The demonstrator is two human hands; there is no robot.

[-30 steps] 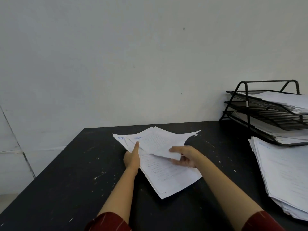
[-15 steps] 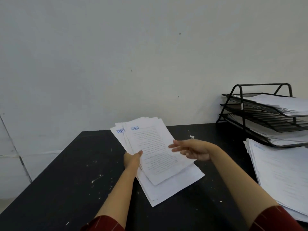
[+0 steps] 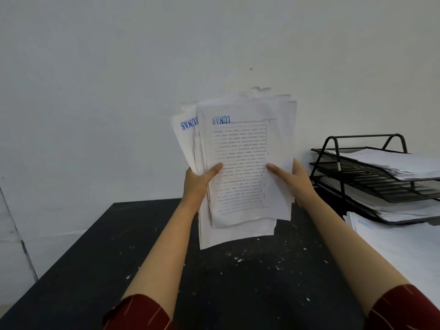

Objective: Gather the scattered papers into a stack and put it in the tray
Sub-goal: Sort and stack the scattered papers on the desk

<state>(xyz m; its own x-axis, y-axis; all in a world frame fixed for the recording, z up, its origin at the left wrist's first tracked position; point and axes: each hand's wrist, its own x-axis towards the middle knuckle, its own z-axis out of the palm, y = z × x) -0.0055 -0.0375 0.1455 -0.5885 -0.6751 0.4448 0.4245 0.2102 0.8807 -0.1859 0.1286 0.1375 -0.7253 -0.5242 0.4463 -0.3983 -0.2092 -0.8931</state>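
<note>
Now, at left of centre, my left hand [image 3: 197, 181] grips the left edge of the papers [image 3: 240, 167], thumb laid across the front sheet and fingers hidden behind. The papers stand nearly upright in the middle of the frame, lifted clear of the black table [image 3: 95, 270], which shows below them. They are white printed sheets, upside down to me, with a blue "LUNAS" stamp near the top on at least two of them. The bundle is far from square: sheets fan out at the upper left, and one longer sheet hangs below the rest at the bottom edge.

I judge it light but floppy, and the loose sheets slick enough to slide on each other (a pinch at one edge alone would let them fan further). It wants a hold on both long edges, then a tap of the bottom edge on the table to square it.

Just right of centre, my right hand [image 3: 296, 182] holds the right edge, thumb on the front, one finger showing straight up beside the edge; the others I cannot see.

At the right of the frame stands the tray [image 3: 342, 184], a black wire rack whose tiers already hold paper, with another pile [image 3: 404, 248] lying below it.
</note>
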